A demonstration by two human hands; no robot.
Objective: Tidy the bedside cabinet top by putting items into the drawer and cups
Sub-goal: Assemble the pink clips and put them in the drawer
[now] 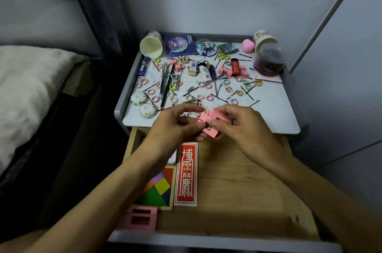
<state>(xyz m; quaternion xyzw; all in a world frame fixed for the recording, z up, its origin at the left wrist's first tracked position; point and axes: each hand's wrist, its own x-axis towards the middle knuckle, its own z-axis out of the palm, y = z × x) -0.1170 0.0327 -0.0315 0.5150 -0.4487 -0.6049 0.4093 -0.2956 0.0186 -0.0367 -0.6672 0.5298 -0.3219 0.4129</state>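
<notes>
Head view

1. Grip. Both hands meet above the front edge of the cabinet top (272, 108), over the open drawer (237, 180).
   - The left hand (175, 128) has its fingers curled and pinches the lower left part of the pink block (208, 121).
   - The right hand (244, 128) has its thumb and fingers curled round the upper right part of the same block.
   - The block is clear of every surface and rests only in the two hands. Whether it is one notched piece or two interlocked pieces cannot be told.

2. Drawer. It is pulled out below the cabinet top. Its contents lie along the left side:
   - a red card (186, 174) with white characters, lying flat;
   - a coloured tile puzzle (160, 189) in a wooden frame, touching the card's left edge;
   - pink frames (141, 219) at the front left corner.

3. Cups.
   - The left cup (151, 46) lies tipped at the rear left corner with its mouth toward the camera.
   - The right cup (264, 38) is tilted at the rear right corner, just behind a dark jar (268, 62). Its inside is hidden.

4. Cabinet top. Hair ties (210, 98), hairpins (247, 92), a pencil (167, 89), an eraser (193, 67), a screwdriver (213, 73) and a red lighter (235, 67) lie scattered across it.
</notes>
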